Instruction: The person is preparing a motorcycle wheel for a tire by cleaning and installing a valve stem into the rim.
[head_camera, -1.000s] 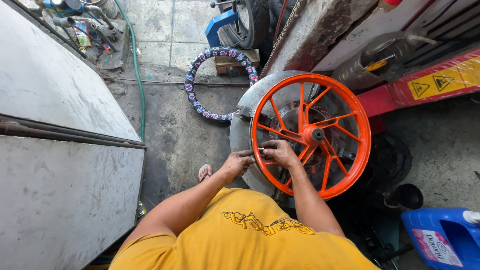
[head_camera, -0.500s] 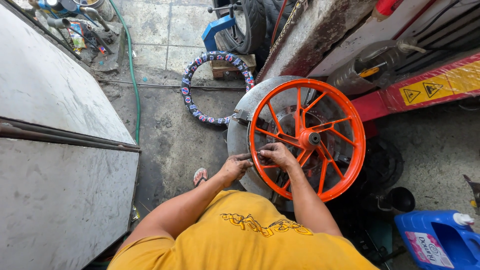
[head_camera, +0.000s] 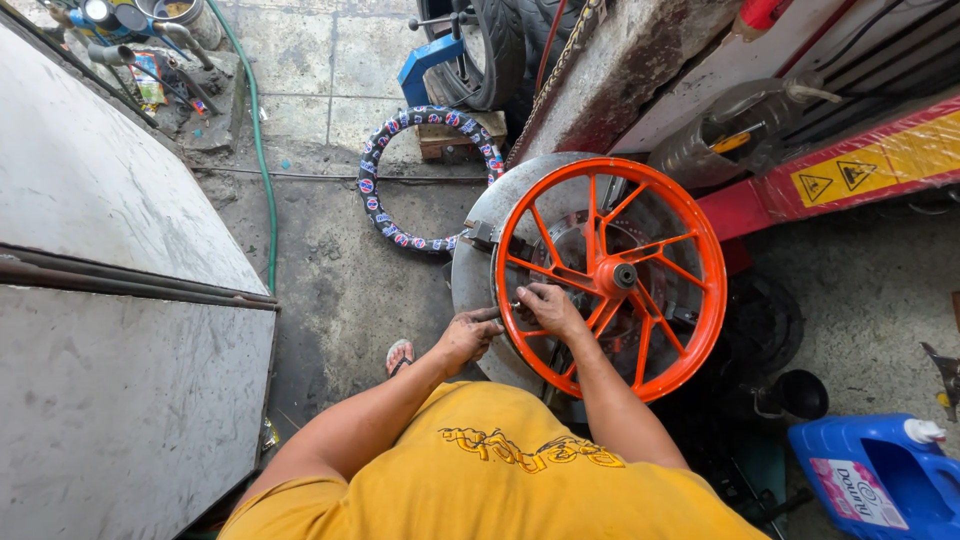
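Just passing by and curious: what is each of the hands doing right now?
Left hand: fingers curled at the near edge of the orange wheel rim; grip cannot be told.
Right hand: fingers bent, resting on the rim's spokes.

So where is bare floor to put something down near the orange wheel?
Bare concrete lies between the grey slab and the round metal table, below the stickered tyre. Right of the orange wheel it is crowded: blue jug, black parts.

one orange wheel rim, one patterned tyre, one blue jug
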